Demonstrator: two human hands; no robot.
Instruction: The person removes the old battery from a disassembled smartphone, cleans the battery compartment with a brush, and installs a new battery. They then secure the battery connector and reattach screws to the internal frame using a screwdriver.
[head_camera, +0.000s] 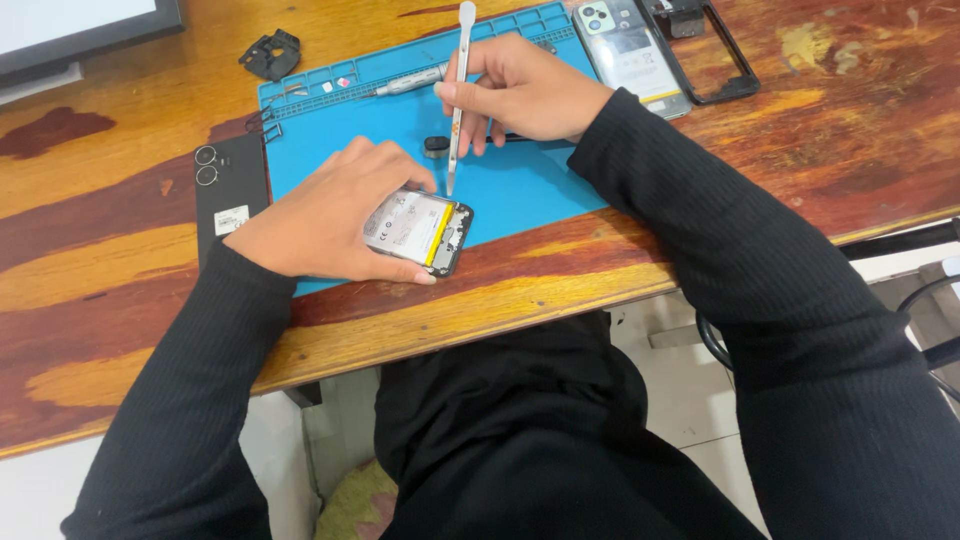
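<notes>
An opened phone (425, 230) with its silver battery and a yellow strip showing lies at the near edge of a blue repair mat (520, 185). My left hand (330, 215) covers its left half and holds it down. My right hand (520, 90) grips a white plastic pry tool (460, 95) like a pen. The tool's tip points down just above the phone's top edge, close to my left index finger.
A black back cover (232, 190) with two camera rings lies left of the mat. A second phone (630, 50) and a black frame (715, 50) rest at the top right. A silver screwdriver (410, 82) and a small black part (436, 146) sit on the mat. A black bracket (270, 53) lies on the wooden table.
</notes>
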